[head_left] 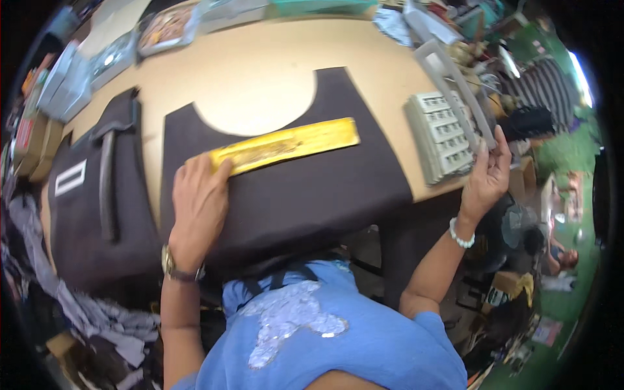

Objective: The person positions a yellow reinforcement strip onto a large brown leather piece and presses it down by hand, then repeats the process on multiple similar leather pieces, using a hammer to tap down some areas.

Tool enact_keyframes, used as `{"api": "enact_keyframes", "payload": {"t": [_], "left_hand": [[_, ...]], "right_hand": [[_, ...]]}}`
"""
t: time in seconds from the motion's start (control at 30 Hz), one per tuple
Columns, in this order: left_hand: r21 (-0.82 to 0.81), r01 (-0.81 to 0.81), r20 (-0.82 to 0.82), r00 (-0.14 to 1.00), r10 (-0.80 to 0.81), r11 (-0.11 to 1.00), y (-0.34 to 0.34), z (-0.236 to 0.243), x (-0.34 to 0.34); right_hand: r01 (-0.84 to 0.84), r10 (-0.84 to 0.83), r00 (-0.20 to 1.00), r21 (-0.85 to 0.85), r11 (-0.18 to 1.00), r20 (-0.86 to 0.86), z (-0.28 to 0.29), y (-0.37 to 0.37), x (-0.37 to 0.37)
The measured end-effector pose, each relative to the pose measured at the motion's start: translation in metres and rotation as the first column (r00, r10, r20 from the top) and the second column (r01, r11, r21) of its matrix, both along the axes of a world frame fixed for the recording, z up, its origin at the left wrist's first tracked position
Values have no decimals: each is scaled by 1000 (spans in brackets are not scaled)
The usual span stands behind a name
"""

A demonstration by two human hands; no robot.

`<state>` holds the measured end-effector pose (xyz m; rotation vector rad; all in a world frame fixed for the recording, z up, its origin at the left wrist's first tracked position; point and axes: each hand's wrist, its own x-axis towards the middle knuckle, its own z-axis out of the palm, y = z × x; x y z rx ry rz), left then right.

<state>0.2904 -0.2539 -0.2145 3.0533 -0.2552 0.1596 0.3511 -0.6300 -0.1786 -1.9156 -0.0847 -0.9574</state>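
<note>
A dark fabric panel with a curved cut-out at its far edge lies on the table in front of me. Across it, just below the curve, is a flat yellow strip with worn brown marks. My left hand rests flat on the fabric, its thumb and fingertips against the strip's left end. On the right, my right hand is raised at the table's edge. Thumb and fingers pinch the near end of a long, translucent slotted plastic template, which slants away over a stack of pale printed sheets.
A folded dark fabric piece with a dark strap lies at left. Plastic trays line the table's far edge. Grey cloth hangs at lower left. Clutter crowds the right side; a person is farther off.
</note>
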Motion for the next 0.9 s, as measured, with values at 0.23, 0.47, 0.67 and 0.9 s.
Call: {"api": "enact_keyframes", "payload": {"t": [0.23, 0.47, 0.67, 0.9], "left_hand": [[-559, -33, -111, 993, -35, 829, 39, -10, 17], [-684, -70, -145, 989, -41, 726, 45, -11, 10], [-651, -21, -123, 989, -78, 759, 47, -12, 8], [-619, -31, -138, 988, -70, 785, 44, -10, 8]], "right_hand": [[-315, 530, 768, 508, 801, -359, -43, 97, -22], [-352, 559, 585, 437, 828, -587, -61, 144, -23], [-311, 497, 582, 389, 867, -643, -59, 149, -18], [-286, 406, 598, 290, 913, -691, -57, 153, -20]]}}
